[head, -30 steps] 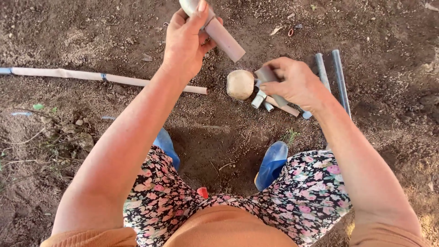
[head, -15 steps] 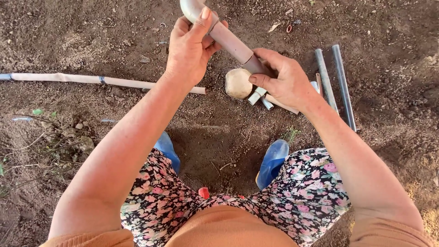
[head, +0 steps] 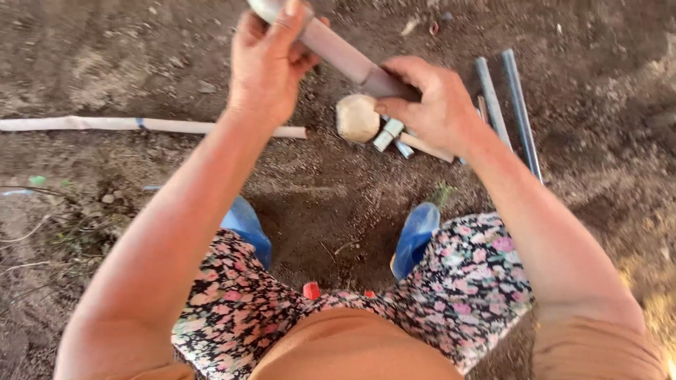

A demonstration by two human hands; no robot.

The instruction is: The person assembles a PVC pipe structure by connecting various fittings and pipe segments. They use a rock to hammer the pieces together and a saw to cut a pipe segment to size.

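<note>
Grey pipe (head: 338, 49) sits gripped at both ends, left hand (head: 271, 63) at eleven o'clock, right hand (head: 429, 98) at one, perhaps seating a fitting; a firm, straight push seems needed next.

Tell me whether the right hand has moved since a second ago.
Yes. The right hand has gone up and left from above the short pipe pieces on the dirt to grip the lower end of the pipe held by the left hand.
</note>
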